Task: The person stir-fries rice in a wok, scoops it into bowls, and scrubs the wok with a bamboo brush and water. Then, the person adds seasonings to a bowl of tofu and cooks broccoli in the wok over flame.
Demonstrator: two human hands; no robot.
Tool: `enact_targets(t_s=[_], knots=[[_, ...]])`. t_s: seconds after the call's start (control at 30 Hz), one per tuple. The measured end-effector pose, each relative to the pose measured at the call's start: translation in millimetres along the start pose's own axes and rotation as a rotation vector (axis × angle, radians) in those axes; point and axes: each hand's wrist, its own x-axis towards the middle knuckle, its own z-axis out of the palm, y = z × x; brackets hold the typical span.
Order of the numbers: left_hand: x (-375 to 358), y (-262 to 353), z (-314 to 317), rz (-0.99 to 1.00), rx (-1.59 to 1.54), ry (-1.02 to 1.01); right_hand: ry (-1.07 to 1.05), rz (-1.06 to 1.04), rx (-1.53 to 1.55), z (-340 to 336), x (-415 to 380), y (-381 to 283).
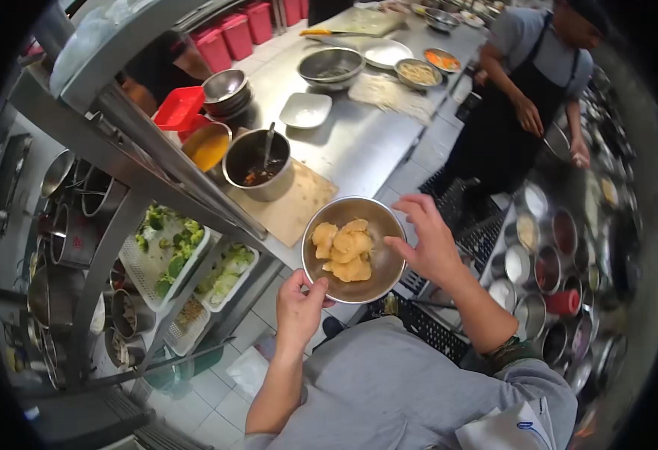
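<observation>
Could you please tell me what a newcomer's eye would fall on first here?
Probably the round silver metal bowl of lumpy yellow food at the picture's centre, with the person's bare left hand gripping its lower-left rim and bare right hand spread at its right. Next, the bright red rectangular container, upper left, beside the stacked metal bowls.

The shirt is grey — its sleeves short.

pot blocks way across board
</observation>
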Motion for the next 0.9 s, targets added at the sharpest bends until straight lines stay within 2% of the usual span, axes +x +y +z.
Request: enact_targets(t_s=[0.03, 0.07, 0.13, 0.33, 0.37, 0.43, 0.57, 0.67, 0.77, 0.8, 0.83, 0.9], knots=[[-6, -3, -2, 0.019, 0.042, -0.028, 0.093, -0.279, -0.159, -4, -7, -8], [-11, -5, -3, 0.011, 0.045, -0.064, 0.107, -0.250, -0.178, -6, -13, -10], [-19, -9, -2, 0.058, 0.180, -0.164, -0.362, -0.455, -0.286, -10, -31, -13], [-41, -7, 23, 0.152, 0.269, -0.338, -0.438, -0.003, -0.371, -24, -93, -19], [-43, -10, 27, 0.148, 0.266, -0.364, -0.431, 0.021, -0.379, -30, -103, -17], [-46, -14, 34, 0.122, 0.283, -0.422, -0.387, -0.016, -0.416, -43, -125, -10], [-52, -34, 54, 0.061, 0.205, -0.483, -0.272, 0.094, -0.311, -74, -154, -5], [-57, -41, 75, 0.054, 0.276, -0.536, 0.041, 0.239, -0.316, -89, -173, 5], [-63, -44, 101, 0.050, 0.256, -0.554, 0.215, 0.412, -0.200, -119, -193, 16], [-64, -45, 108, 0.035, 0.244, -0.560, 0.275, 0.337, -0.309, -130, -207, 34], [-65, -48, 114, 0.033, 0.250, -0.578, 0.285, 0.352, -0.313, -143, -222, 51], [-66, -55, 123, -0.015, 0.277, -0.535, 0.332, 0.502, -0.369, -170, -253, 85]])
